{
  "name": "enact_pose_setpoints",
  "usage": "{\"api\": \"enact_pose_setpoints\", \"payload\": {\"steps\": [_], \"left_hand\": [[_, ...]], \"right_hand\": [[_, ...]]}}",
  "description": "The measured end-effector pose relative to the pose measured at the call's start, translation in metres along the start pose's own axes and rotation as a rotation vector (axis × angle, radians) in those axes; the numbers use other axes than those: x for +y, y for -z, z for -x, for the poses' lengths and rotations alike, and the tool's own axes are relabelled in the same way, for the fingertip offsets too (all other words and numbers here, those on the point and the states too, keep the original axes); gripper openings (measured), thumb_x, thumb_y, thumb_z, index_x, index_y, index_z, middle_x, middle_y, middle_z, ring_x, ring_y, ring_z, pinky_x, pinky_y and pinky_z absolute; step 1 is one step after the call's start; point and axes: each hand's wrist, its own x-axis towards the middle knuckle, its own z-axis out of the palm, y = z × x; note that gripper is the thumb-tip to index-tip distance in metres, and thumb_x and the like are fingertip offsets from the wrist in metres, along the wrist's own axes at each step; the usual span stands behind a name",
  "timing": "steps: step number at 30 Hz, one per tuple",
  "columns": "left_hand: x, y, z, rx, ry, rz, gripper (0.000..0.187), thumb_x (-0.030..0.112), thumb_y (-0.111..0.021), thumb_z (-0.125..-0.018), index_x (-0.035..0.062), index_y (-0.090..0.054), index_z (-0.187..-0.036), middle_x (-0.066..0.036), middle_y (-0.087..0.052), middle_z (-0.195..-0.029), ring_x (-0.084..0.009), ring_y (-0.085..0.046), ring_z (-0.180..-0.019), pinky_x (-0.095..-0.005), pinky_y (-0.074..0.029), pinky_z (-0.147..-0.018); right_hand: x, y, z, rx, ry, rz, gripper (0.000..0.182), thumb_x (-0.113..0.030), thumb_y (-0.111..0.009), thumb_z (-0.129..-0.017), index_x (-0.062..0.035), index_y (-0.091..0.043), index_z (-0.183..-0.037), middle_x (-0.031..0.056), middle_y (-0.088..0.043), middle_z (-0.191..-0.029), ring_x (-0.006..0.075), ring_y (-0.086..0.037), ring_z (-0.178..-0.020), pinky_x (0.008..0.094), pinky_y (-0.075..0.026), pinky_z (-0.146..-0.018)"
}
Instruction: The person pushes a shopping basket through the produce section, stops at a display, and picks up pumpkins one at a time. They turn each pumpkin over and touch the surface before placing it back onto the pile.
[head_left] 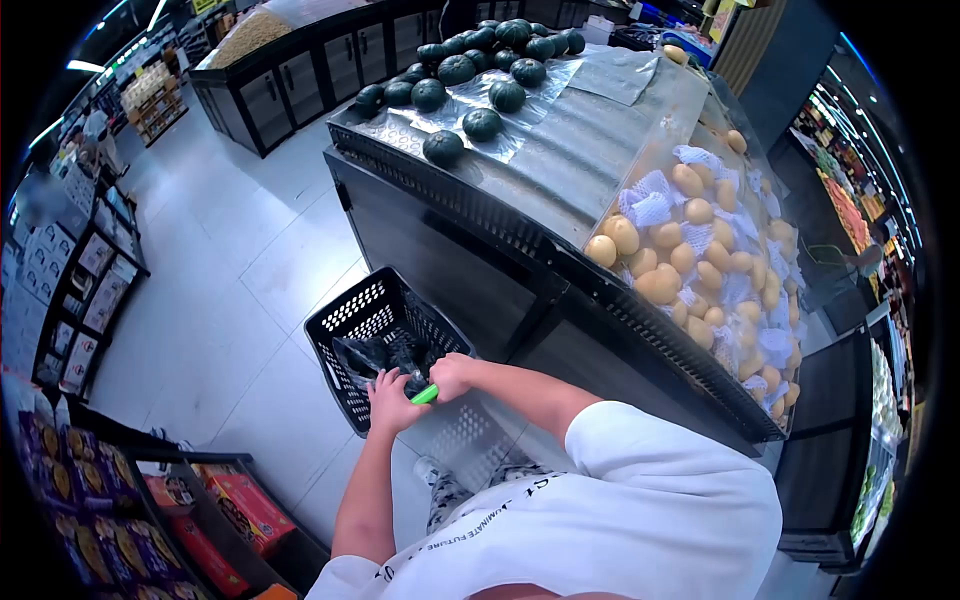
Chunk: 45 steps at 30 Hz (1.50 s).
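Observation:
A black plastic shopping basket (362, 318) stands on the floor against a dark produce stand, with dark bags (380, 355) inside it. My left hand (390, 402) and my right hand (453, 376) meet at the basket's near edge. Both close around a short green handle-like piece (425, 395) between them. My left fingers curl against the dark bags. I cannot tell whether the green piece belongs to the basket. My white T-shirt (620, 510) fills the lower right.
The produce stand (470, 250) carries dark green round squashes (470, 70) on foil and yellow-tan fruit (700, 270), some in white foam nets. Shelves of boxed goods (90, 290) line the left, red cartons (245, 505) the lower left. Grey tiled floor (230, 250) lies between.

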Motion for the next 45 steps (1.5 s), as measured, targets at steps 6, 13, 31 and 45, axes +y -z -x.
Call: {"api": "enact_pose_setpoints", "payload": {"steps": [6, 13, 31, 45], "left_hand": [[-0.031, 0.040, -0.061, 0.017, 0.038, -0.006, 0.074, 0.042, -0.080, -0.051, 0.0104, -0.063, -0.115, -0.012, -0.046, -0.136, -0.0322, -0.033, -0.133, -0.0571, -0.019, -0.110], [-0.078, 0.071, -0.133, 0.067, 0.037, -0.004, 0.072, 0.042, -0.079, -0.051, 0.0090, -0.062, -0.113, -0.012, -0.048, -0.134, -0.0312, -0.034, -0.132, -0.0579, -0.019, -0.110], [-0.201, 0.162, -0.319, 0.194, -0.028, -0.027, 0.065, 0.034, -0.080, -0.049, 0.0091, -0.061, -0.106, -0.012, -0.052, -0.126, -0.0326, -0.039, -0.127, -0.0562, -0.023, -0.107], [-0.291, 0.237, -0.398, -0.031, -0.262, -0.039, 0.055, 0.035, -0.077, -0.054, 0.0040, -0.065, -0.098, -0.016, -0.051, -0.127, -0.0358, -0.037, -0.126, -0.0566, -0.024, -0.105]], "right_hand": [[0.015, 0.051, -0.064, -0.005, 0.022, 0.019, 0.030, -0.037, -0.063, -0.065, -0.0102, -0.071, -0.079, 0.0127, -0.068, -0.076, 0.0296, -0.066, -0.078, 0.0411, -0.051, -0.071], [0.039, 0.098, -0.148, -0.014, 0.093, 0.045, 0.031, -0.038, -0.064, -0.067, -0.0095, -0.070, -0.077, 0.0123, -0.068, -0.076, 0.0304, -0.065, -0.079, 0.0444, -0.048, -0.081], [0.081, 0.208, -0.341, 0.316, 0.071, 0.033, 0.033, -0.035, -0.067, -0.060, -0.0095, -0.072, -0.081, 0.0098, -0.068, -0.086, 0.0268, -0.059, -0.097, 0.0528, -0.033, -0.102], [0.022, 0.217, -0.387, 0.859, -0.243, -0.350, 0.059, -0.017, -0.063, -0.075, -0.0120, -0.048, -0.131, 0.0137, -0.041, -0.140, 0.0343, -0.032, -0.135, 0.0573, -0.016, -0.111]]}}
